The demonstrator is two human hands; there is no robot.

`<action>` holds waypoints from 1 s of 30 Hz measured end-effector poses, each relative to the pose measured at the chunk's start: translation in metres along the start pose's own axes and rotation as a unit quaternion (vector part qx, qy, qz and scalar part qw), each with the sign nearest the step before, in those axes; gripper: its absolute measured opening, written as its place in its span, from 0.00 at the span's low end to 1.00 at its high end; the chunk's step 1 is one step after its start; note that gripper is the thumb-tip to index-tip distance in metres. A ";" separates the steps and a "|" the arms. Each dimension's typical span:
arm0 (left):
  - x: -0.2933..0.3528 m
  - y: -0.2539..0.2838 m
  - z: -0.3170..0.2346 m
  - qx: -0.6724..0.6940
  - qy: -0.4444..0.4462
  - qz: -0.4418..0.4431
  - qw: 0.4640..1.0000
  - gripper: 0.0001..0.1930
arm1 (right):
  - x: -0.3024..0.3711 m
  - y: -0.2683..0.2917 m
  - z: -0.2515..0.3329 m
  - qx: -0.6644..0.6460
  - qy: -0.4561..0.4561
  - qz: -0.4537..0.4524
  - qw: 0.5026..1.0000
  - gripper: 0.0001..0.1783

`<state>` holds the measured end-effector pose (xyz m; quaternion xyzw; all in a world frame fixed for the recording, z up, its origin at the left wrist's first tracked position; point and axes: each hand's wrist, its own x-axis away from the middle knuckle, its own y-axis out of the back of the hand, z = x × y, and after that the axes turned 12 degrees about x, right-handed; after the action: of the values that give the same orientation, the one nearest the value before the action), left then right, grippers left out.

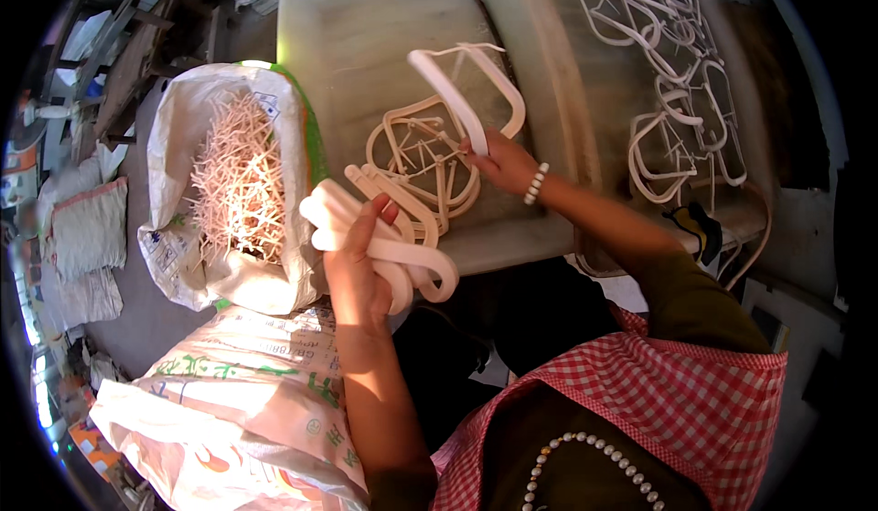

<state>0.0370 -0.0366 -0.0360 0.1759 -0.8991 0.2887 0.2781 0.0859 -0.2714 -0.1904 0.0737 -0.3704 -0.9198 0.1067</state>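
My left hand (358, 259) is closed around a bundle of pale, smooth, hook-shaped plastic pieces (416, 259), low over the near left corner of the tub. My right hand (505, 165) grips one end of a similar curved plastic piece (453, 99), held up over the tub; thin runners join it to another curved arm at its far side. Below, between my hands, more cream curved pieces (393, 131) with thin sprues attached lie in a tangle. Part of that heap is hidden behind the held pieces.
The pale tub (366, 35) stands before me. A second surface (608, 99) at right bears tangled white curved pieces (663, 58). At left, a white woven sack (169, 168) holds thin pinkish sprues (240, 177). Another printed sack (247, 392) lies beside my left forearm.
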 end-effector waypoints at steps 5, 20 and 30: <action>0.006 -0.009 0.002 0.054 -0.020 0.096 0.994 0.23 | 0.016 0.036 0.072 -0.037 0.226 0.164 0.959 0.10; 0.030 0.000 -0.008 -0.128 -0.156 0.100 0.974 0.26 | -0.046 0.062 0.142 -0.644 -0.203 0.256 0.692 0.19; 0.008 0.019 -0.004 -0.295 -0.253 0.050 0.920 0.18 | -0.030 0.044 0.238 -0.059 0.384 -0.220 0.895 0.07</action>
<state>0.0235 -0.0209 -0.0365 0.1083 -0.9915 -0.0301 0.0655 0.0702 -0.1365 0.0115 0.4941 -0.2199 -0.8402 0.0392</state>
